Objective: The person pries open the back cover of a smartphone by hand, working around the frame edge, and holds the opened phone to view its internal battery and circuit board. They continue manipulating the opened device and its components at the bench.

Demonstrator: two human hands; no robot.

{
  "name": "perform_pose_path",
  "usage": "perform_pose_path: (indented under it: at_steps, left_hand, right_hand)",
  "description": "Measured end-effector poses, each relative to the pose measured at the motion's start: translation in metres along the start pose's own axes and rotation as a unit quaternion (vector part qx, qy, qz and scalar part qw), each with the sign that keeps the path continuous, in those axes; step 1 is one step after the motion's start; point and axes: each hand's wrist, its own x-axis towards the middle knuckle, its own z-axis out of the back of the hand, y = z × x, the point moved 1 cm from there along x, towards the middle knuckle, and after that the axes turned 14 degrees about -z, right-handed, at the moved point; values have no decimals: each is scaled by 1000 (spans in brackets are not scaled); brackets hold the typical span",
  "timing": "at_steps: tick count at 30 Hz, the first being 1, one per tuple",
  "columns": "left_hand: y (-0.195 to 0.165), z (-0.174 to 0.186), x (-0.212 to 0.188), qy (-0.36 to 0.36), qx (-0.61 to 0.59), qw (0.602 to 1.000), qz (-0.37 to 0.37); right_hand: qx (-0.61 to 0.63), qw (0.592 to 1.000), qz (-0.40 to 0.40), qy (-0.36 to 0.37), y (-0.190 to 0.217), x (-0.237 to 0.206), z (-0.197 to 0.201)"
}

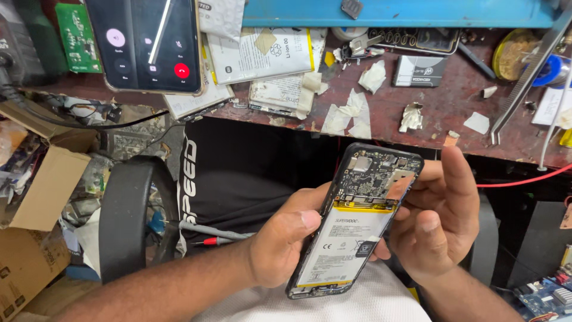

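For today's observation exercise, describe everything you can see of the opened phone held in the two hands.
The opened phone is a dark-framed smartphone with its back cover off. A green-black circuit board with metal shields fills the top; below lies a white battery with yellow edges. It is tilted, top leaning right, held above the lap in front of the workbench. The left hand clasps its left edge, thumb on the battery; the right hand cups its right side.

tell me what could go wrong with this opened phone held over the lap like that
1. The opened phone is held in the air by the left hand and right hand, off the workbench; a slip could drop it.
2. Its circuit board is bare near the right fingers; a touch might smudge or damage parts.
3. The left thumb presses on the battery, which could dent.
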Motion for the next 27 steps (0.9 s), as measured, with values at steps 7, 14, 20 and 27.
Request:
perform_pose_path:
  at_steps: [7, 14, 20, 27]
  left_hand:
    - [-1, -6, -3, -11, 4, 1000, 14]
    - [-4, -10, -4, -47, -37, 998, 23]
    - [-4, -6, -4, -63, -86, 994, 32]
    - [4, 2, -8, -90, -192, 974, 74]
  right_hand:
    - [-51, 996, -57, 41, 10, -9, 2]
    - [-39, 996, -64, 57, 12, -6, 1]
    - [-72, 993, -70, 68, 18, -5, -1]
    - [-76, 992, -75, 71, 19, -3, -2]
